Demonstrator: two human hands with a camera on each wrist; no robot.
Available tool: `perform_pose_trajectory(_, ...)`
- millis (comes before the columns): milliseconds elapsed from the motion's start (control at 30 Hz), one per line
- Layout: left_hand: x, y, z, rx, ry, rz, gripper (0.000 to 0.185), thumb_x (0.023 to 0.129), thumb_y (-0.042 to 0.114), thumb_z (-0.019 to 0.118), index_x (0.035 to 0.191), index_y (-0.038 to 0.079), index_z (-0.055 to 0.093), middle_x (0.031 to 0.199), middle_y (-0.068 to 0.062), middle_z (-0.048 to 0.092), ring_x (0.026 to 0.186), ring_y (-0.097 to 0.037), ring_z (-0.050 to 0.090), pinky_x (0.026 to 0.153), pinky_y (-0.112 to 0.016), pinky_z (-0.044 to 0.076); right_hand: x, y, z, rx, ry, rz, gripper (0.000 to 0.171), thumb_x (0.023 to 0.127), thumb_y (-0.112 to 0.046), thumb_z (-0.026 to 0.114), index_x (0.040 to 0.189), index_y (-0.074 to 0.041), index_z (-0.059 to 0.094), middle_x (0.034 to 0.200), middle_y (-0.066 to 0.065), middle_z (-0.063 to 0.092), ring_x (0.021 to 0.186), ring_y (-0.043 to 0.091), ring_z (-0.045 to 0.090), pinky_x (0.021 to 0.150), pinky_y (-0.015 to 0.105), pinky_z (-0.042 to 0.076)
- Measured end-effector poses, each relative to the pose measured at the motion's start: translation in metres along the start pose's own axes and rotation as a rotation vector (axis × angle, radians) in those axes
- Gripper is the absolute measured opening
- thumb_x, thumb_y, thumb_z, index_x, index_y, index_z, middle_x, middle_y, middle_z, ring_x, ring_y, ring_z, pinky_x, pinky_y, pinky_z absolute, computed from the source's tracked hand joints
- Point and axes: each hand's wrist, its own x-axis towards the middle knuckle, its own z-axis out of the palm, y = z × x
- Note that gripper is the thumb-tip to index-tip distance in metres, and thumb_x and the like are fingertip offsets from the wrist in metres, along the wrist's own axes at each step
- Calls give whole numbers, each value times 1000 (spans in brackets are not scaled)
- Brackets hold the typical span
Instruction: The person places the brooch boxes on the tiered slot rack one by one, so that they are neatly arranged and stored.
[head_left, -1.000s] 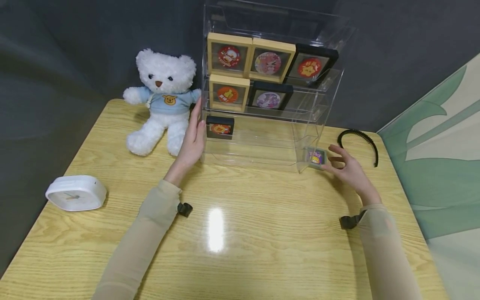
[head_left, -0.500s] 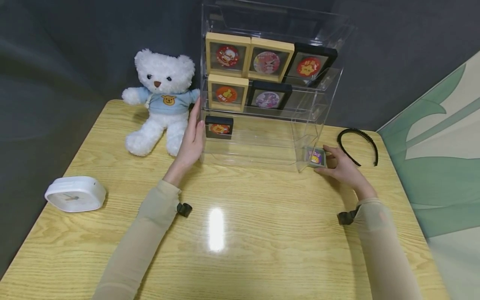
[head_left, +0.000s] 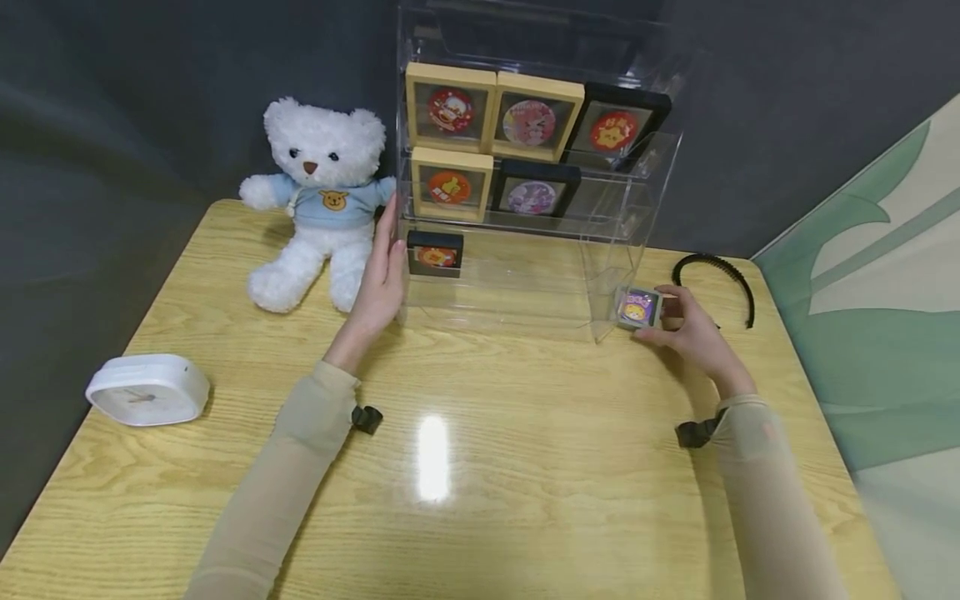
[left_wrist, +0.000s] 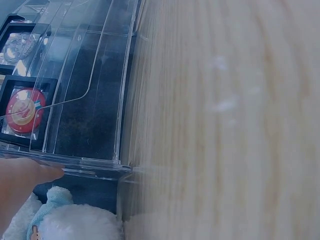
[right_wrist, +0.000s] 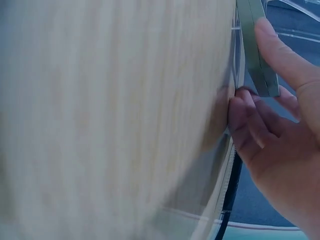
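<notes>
A clear acrylic display rack (head_left: 517, 325) stands at the back of the table, with framed round badges on its tiers. My left hand (head_left: 381, 279) rests straight-fingered against the rack's left side, beside a small black-framed badge (head_left: 435, 254) on the lowest tier. At the rack's lower right corner my right hand (head_left: 693, 337) pinches a small grey-green framed badge (head_left: 637, 308) with a purple and yellow picture. In the right wrist view the thumb presses the edge of this green frame (right_wrist: 257, 55), with a fingertip partly hidden behind it.
A white teddy bear (head_left: 322, 167) in a blue top sits left of the rack. A white clock (head_left: 150, 392) stands at the table's left edge. Behind my right hand lies a black headband (head_left: 716, 262). Wood-framed badges (head_left: 452, 183) and black-framed ones (head_left: 534, 190) fill parts of the upper tiers.
My right hand has closed on the green framed badge. The badge has shifted slightly right and turned more upward, away from the rack's side. The left hand has stayed against the rack.
</notes>
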Motion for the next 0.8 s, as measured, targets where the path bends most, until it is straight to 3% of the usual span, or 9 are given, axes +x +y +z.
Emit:
perform_pose_trajectory(100,0,1,-1,4,-1,-3,58,117,6,26,173,6,8,179,-9,7,163,-16,8,131,-29,13,-1,4,-1,29,39,-14,89,99,-8,79,166,5,21,146,36,46,125,40,52,84,6,43)
perform_pose_trajectory(267,0,2,-1,5,-4,-19,59,117,6,26,173,8,8,180,-7,7,163,-15,8,132,-33,14,-4,10,-3,111,71,-30,86,100,-1,75,166,4,21,139,25,47,106,15,55,77,10,49)
perform_pose_trajectory(367,0,1,-1,7,-1,-14,59,117,6,26,173,8,8,180,-7,8,163,-16,8,132,-35,13,-7,12,-3,244,91,-46,77,100,3,72,163,3,27,130,15,48,95,5,60,73,13,55)
perform_pose_trajectory(533,-1,1,0,4,0,0,59,117,6,26,173,9,8,179,-7,7,163,-14,8,132,-31,12,-9,14,-1,519,136,-109,49,102,8,66,147,-2,48,118,7,57,87,6,71,70,19,63)
perform_pose_trajectory(800,0,3,1,-2,4,-16,61,116,2,26,173,7,6,179,-9,5,164,-20,6,131,-30,11,-10,11,-1,555,271,-126,34,104,4,64,137,-3,58,108,2,59,79,6,70,65,20,63)
